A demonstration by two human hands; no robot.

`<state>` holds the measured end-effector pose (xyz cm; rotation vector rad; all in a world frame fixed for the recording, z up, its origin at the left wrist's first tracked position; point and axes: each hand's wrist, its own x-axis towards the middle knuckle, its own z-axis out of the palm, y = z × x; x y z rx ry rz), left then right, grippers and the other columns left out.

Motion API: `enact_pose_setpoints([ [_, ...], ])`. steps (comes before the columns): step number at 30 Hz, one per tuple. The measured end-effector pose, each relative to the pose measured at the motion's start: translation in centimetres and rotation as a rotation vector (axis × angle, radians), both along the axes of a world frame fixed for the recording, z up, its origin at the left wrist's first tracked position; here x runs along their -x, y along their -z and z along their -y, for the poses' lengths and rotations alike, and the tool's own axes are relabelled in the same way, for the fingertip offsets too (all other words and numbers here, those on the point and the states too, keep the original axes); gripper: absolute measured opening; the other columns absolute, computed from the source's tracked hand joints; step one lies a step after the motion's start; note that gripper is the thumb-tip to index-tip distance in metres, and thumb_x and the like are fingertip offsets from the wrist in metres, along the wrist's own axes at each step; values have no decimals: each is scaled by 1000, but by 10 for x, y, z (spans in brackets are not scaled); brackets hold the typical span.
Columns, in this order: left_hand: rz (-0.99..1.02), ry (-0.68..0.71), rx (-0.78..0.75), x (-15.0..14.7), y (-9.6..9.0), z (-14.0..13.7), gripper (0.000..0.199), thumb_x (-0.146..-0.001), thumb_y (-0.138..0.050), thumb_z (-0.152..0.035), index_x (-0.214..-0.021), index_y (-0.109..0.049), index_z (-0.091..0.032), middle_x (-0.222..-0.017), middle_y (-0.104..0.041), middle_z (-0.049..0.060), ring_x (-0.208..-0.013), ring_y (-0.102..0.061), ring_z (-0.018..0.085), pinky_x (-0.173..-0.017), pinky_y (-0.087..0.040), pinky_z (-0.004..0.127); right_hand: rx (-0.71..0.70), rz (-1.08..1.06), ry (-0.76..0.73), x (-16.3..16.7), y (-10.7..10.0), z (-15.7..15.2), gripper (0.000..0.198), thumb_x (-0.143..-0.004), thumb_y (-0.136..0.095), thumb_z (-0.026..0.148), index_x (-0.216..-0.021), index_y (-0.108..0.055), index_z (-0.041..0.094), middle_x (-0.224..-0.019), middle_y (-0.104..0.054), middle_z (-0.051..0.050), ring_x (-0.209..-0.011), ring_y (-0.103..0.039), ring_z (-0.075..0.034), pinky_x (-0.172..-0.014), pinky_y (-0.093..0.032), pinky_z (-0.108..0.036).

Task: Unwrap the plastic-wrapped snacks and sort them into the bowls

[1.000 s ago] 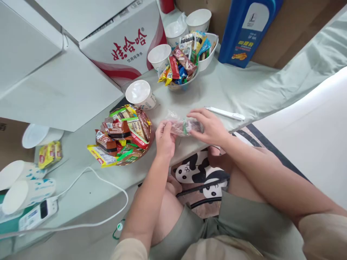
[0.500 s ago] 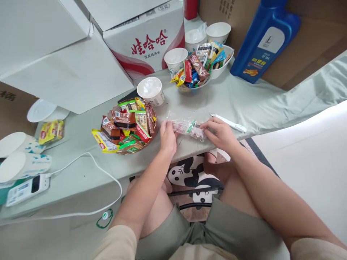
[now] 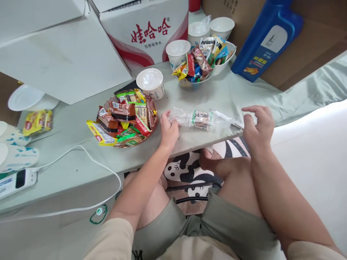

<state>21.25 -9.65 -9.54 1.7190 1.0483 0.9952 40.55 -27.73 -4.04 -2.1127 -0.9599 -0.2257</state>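
1. Well left of the left hand (image 3: 169, 133): white device (image 3: 9, 185) with dark display, on pale cloth (image 3: 67, 126). White cable (image 3: 114, 196) looping from it toward the body.
2. Just left of the left fingers, slightly apart: round plate (image 3: 154, 126) heaped with wrapped snacks (image 3: 121, 112).
3. Beyond the left fingers, a little to their left: white paper cup (image 3: 157, 92).
4. Left fingers: drawn together with thumb, pinched on the left end of a clear-wrapped packet (image 3: 202, 119). Exact contact partly hidden.
5. Packet: lying on the cloth, right of the left fingers, between both hands. Green-edged middle; loose clear film trailing to the pinch.
6. Beyond the packet, well apart from all fingers: clear bowl (image 3: 196, 85), also full of wrapped snacks.
7. Between packet and right fingers: slim white tool (image 3: 223, 116). Right end near the thumb; cannot tell whether touching.
8. Right hand (image 3: 258, 130): index extended leftward, small gap to thumb, other fingers curled. Nothing seen in grasp.
9. Beyond the right fingers: blue jug (image 3: 267, 43), well apart.
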Motion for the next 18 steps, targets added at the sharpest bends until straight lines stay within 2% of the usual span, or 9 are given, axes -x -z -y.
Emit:
enact_pose_setpoints([
  [2,-102,21,-123,2,-6,5,52,-84,-61,-14,-133,-48,-25,-135,-50,14,-123,-58,24,-105,-52,43,36,36,-146,14,-5,-10,33,-89,-49,31,-113,-69,21,-116,-68,-15,-112,-61,-33,-97,-45,-51],
  [4,-174,79,-223,2,-13,10,57,-82,-66,-17,-136,-48,-22,-145,-44,17,-138,-48,29,-115,-43,49,163,69,-242,25,-4,-22,43,-88,-55,36,-126,-64,21,-123,-69,-14,-116,-60,-33,-100,-40,-50],
  [6,-233,131,-313,0,-18,14,43,-84,-67,-23,-126,-57,-21,-146,-46,17,-144,-42,32,-119,-35,53,298,63,-255,30,0,-31,49,-86,-56,34,-134,-60,22,-114,-73,-11,-109,-61,-33,-99,-37,-50],
  [8,-283,147,-375,-3,-22,16,18,-89,-63,-27,-107,-64,-22,-138,-57,14,-145,-41,33,-121,-31,56,376,43,-246,30,3,-33,42,-87,-53,30,-127,-65,23,-94,-74,-8,-98,-62,-31,-95,-36,-48],
  [9,-295,150,-408,-4,-23,16,11,-91,-60,-29,-98,-65,-22,-132,-62,13,-145,-42,33,-121,-29,56,390,42,-246,30,3,-31,36,-88,-52,29,-119,-69,24,-87,-73,-6,-94,-62,-30,-92,-36,-47],
  [12,-254,157,-518,-3,-27,18,16,-96,-52,-29,-89,-65,-22,-115,-71,9,-138,-52,30,-121,-28,54,359,98,-276,33,-5,-21,24,-91,-50,29,-92,-73,25,-86,-73,-7,-94,-62,-28,-92,-36,-46],
  [15,-172,226,-579,7,-28,19,20,-97,-47,-31,-91,-65,-23,-104,-74,7,-124,-63,25,-117,-35,49,363,168,-392,43,-20,-11,24,-92,-50,29,-85,-72,25,-93,-75,-6,-94,-65,-26,-100,-34,-47],
  [16,-157,268,-588,12,-27,19,20,-97,-46,-32,-91,-64,-24,-100,-74,7,-117,-66,24,-113,-40,46,413,174,-451,46,-24,-9,26,-93,-49,30,-83,-72,24,-90,-75,-5,-90,-66,-24,-99,-36,-46],
  [18,-160,345,-601,23,-26,19,21,-95,-46,-33,-89,-64,-25,-90,-74,6,-97,-70,22,-98,-50,40,591,144,-531,53,-29,-7,32,-95,-45,32,-79,-71,23,-79,-73,-5,-78,-66,-23,-86,-42,-42],
])
